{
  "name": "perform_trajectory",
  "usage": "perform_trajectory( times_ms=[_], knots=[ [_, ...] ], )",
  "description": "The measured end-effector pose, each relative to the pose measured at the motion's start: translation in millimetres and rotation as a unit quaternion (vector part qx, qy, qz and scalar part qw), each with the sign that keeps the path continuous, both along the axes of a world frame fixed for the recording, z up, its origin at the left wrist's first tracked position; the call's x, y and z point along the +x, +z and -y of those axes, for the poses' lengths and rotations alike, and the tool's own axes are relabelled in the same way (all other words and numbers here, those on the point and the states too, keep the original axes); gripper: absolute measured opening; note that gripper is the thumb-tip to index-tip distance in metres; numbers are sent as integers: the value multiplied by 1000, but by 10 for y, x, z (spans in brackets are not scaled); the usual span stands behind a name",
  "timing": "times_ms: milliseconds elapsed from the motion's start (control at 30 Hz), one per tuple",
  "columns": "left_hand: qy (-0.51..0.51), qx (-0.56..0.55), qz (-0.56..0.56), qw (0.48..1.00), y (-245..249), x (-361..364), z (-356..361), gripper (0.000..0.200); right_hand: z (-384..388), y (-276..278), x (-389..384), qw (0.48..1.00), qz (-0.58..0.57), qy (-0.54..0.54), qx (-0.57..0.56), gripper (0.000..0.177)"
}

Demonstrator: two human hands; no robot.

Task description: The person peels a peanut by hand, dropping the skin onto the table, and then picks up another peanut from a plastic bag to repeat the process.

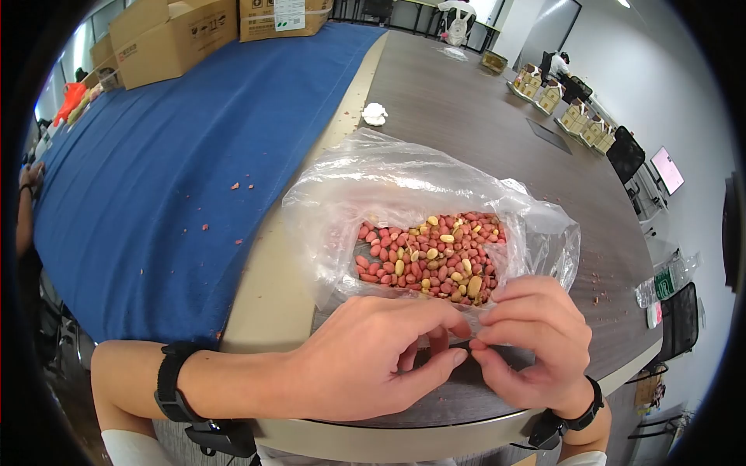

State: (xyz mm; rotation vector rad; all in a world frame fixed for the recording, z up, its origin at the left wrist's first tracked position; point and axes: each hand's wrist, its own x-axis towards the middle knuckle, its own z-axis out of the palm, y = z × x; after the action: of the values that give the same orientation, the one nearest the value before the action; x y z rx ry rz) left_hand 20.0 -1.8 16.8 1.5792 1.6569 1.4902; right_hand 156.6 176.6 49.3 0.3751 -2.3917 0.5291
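A clear plastic bag [396, 175] lies open on the dark table [497, 116], with many red-skinned and some pale peanuts [435, 252] in it. My left hand [388, 353] is at the bag's near edge, fingers curled and thumb toward my right hand. My right hand [536, 334] is just beside it, its thumb and fingers pinched around a small reddish peanut [477, 344]. The fingertips of both hands nearly meet there. What lies between my left fingertips, if anything, is too small to make out.
A blue cloth [194, 147] with skin crumbs covers the left side, with cardboard boxes [175, 43] at its far end. White crumpled tissue [374, 114] lies beyond the bag. A bottle [667, 281] stands at the right edge. Another person's arm [27, 202] shows at far left.
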Motion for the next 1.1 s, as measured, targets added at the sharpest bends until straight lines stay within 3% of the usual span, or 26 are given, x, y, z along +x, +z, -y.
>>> perform_trajectory(
  times_ms=[233, 733, 1100],
  knots=[
    [-55, 12, 53, 997, 42, -12, 22, 14, 6, -21, 23, 1000, -1, 14, 21, 28],
    [-67, 60, 10, 996, -26, -55, 20, 8, 35, -37, 86, 997, 2, 57, 54, 26],
    [-52, 62, 6, 997, -21, -54, 36, 9, 16, -64, 48, 993, 67, 66, -73, 24]
  ],
)
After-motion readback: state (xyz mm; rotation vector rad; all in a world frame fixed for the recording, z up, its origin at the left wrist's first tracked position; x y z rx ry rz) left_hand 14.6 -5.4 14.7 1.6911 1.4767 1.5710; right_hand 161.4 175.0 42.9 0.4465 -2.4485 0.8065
